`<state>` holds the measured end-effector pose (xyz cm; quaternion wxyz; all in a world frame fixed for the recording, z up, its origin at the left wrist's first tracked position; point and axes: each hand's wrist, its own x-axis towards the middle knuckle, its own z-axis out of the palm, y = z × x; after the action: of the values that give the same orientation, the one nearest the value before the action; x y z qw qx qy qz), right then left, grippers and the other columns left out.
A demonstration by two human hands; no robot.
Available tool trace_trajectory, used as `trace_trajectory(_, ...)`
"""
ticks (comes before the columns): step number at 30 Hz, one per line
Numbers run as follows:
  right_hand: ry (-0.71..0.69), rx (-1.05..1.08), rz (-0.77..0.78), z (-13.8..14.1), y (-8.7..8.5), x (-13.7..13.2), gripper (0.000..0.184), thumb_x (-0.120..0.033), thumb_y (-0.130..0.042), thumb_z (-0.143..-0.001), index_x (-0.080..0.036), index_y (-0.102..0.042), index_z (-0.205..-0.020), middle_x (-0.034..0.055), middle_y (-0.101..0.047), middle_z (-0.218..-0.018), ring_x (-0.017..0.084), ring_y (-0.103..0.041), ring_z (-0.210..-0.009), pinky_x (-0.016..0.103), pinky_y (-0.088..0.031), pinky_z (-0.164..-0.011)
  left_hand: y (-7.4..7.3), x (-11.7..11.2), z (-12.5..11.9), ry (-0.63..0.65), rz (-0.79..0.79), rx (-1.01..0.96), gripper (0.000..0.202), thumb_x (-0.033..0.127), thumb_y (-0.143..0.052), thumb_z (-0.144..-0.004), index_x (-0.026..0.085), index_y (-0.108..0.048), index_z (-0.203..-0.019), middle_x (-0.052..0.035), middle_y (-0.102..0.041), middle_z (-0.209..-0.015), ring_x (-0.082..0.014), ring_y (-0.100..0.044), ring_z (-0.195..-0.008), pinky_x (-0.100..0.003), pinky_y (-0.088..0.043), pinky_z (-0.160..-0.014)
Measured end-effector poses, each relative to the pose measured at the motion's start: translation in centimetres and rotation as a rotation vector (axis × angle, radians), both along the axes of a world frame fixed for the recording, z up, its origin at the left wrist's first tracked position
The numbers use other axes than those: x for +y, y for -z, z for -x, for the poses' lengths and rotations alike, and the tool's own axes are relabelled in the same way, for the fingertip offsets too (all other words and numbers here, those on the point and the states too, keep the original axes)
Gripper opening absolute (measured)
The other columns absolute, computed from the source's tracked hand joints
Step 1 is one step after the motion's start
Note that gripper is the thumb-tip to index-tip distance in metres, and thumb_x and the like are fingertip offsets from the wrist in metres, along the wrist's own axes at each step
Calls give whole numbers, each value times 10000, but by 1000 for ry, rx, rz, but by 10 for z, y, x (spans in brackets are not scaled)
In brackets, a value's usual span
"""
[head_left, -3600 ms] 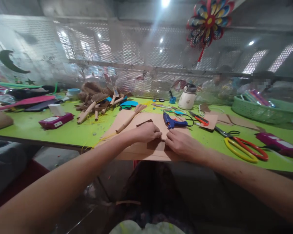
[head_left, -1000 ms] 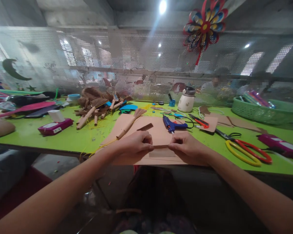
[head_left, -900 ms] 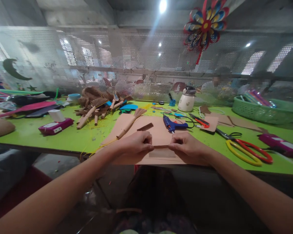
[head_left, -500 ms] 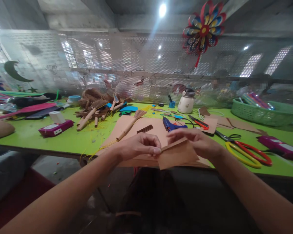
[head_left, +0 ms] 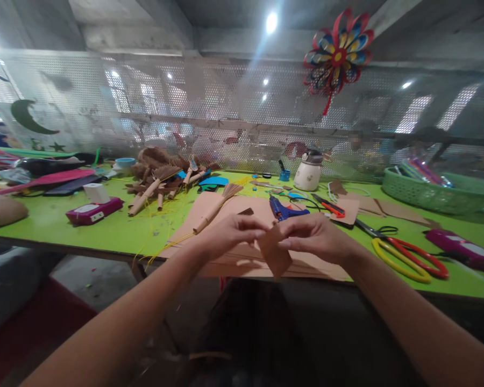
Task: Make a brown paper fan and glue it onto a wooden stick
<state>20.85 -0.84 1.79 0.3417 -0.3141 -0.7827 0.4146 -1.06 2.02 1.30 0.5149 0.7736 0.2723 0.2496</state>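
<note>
Across the green surface [head_left: 125, 236], before a perforated screen [head_left: 226, 88], work just above the brown sheets [head_left: 262, 207]. Hold the small brown paper [head_left: 276, 255] tilted there, pinched narrowly between the fingers of both the left hand [head_left: 229, 234] and right hand [head_left: 320, 236]. Probably best: keep thumbs close to its edges, press lightly and evenly, guard against stray creases, and allow the blue glue gun [head_left: 286, 209] just beyond ample room.
</note>
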Motion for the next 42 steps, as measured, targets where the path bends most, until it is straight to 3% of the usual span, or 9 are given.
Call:
trace_trajectory(3,-53,-344,-33,0,3,20,252,-369,-622,-762,-130,-696,-790,18,-621,-684,119,-527,-632,222,-420,-599,-6,15,2,-89,-121,98,283,354,-542,-811,133,-662,-940,-65,-665,-922,-129,-563,-796,-264,-431,-746)
trace_trajectory(7,-85,-540,-65,5,11,44,288,-390,-619,-745,-121,-703,-802,2,-613,-649,108,-500,-597,209,-386,-553,6,23,-7,-91,-307,327,251,352,-591,-737,146,-683,-848,-26,-668,-766,-139,-563,-714,-242,-412,-662)
trace_trajectory(13,-76,-488,-78,8,27,54,271,-378,-622,-745,-136,-704,-834,16,-666,-731,130,-565,-655,220,-425,-608,22,24,-10,-131,-283,404,241,337,-564,-716,167,-687,-835,-9,-647,-706,-147,-554,-661,-237,-393,-597)
trace_trajectory(18,-40,-471,-153,5,30,50,235,-348,-596,-771,-147,-709,-814,40,-680,-764,151,-588,-714,241,-450,-673,18,22,-8,-90,-350,477,240,292,-517,-744,160,-700,-826,-26,-658,-708,-140,-544,-638,-239,-381,-608)
trace_trajectory(24,-4,-517,-157,7,30,45,186,-255,-560,-773,-137,-701,-802,37,-671,-743,144,-581,-674,240,-446,-646,17,20,-12,-93,-452,507,226,274,-493,-753,147,-679,-766,-36,-633,-705,-133,-518,-612,-232,-349,-560)
trace_trajectory(35,74,-489,-212,8,39,40,155,-198,-567,-750,-173,-702,-821,24,-677,-765,153,-566,-691,240,-427,-635,11,14,-17,-141,-401,519,208,291,-521,-727,139,-659,-698,-11,-588,-605,-125,-483,-566,-235,-305,-512)
trace_trajectory(42,116,-613,-314,4,41,40,146,-178,-547,-764,-190,-674,-835,37,-673,-802,148,-572,-689,228,-395,-617,11,18,-19,-126,-598,610,203,216,-503,-686,168,-699,-705,-30,-613,-592,-132,-489,-538,-245,-297,-501)
